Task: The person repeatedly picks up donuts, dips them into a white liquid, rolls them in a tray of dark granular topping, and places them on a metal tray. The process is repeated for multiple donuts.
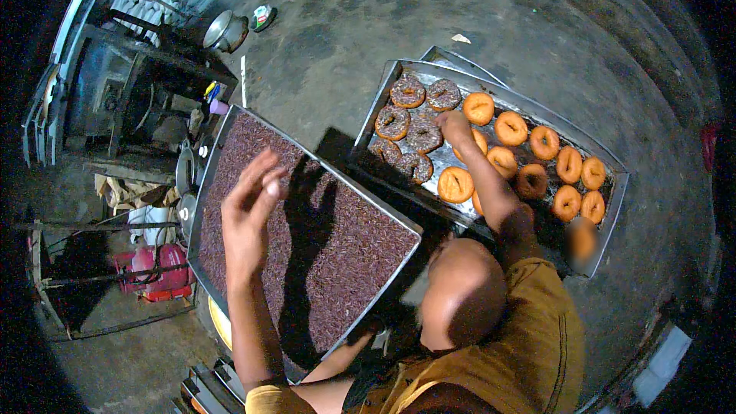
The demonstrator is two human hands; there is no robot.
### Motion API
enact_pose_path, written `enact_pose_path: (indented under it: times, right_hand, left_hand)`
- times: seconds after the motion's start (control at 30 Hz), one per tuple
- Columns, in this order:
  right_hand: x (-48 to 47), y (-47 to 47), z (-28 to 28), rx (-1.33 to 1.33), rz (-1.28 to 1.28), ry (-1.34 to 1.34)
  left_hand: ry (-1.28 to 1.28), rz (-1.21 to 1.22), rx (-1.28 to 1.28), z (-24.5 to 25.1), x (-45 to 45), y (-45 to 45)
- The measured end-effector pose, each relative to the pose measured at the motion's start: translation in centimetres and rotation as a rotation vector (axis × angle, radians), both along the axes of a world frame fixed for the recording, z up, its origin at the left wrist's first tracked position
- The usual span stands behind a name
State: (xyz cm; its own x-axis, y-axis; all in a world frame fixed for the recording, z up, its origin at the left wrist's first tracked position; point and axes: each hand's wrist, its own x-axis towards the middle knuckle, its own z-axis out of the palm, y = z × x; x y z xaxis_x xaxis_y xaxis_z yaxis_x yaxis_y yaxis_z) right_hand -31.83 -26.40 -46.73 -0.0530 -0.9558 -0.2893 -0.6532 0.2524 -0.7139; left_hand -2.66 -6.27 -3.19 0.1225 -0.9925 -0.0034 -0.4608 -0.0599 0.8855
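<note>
My left hand (pixel 250 201) is above a large metal tray (pixel 368 198) filled with dark brown sprinkles (pixel 356 259). Its fingers are slightly bent and nothing shows between them. My right hand (pixel 454 125) reaches into a second metal tray (pixel 618 207), its fingertips at the edge of a sprinkle-coated doughnut (pixel 424 132); whether they grip it cannot be told. Several coated doughnuts, such as one at the corner (pixel 407 91), lie at this tray's left end. Plain golden doughnuts (pixel 456 184) fill much of the rest, some partly hidden by my right forearm.
My bent knee (pixel 466 293) is close to both trays. Another metal tray (pixel 454 63) shows beneath the doughnut tray. A metal pot (pixel 225 31) stands on the concrete floor at upper left. Pot lids (pixel 187 167), a wooden frame (pixel 115 282) and a red object (pixel 161 267) are at left.
</note>
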Motion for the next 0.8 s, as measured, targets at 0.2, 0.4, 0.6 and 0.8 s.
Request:
enact_pose_path:
  times: [0.2,0.4,0.6,0.8]
  right_hand:
    - [-4.8,-0.1,6.1,-0.289,-0.183,0.672]
    - [-10.0,2.3,6.9,0.096,0.185,0.085]
    - [-6.6,9.3,11.4,-0.321,0.230,0.140]
    - [4.4,13.0,38.9,-0.130,0.653,-0.974]
  left_hand:
    - [-0.013,0.177,-0.028,-0.7,3.7,8.2]
    - [0.032,0.368,-0.098,0.1,5.1,13.2]
    - [0.123,0.403,-0.166,0.2,5.7,16.8]
    - [0.951,0.167,-0.101,0.1,3.3,17.2]
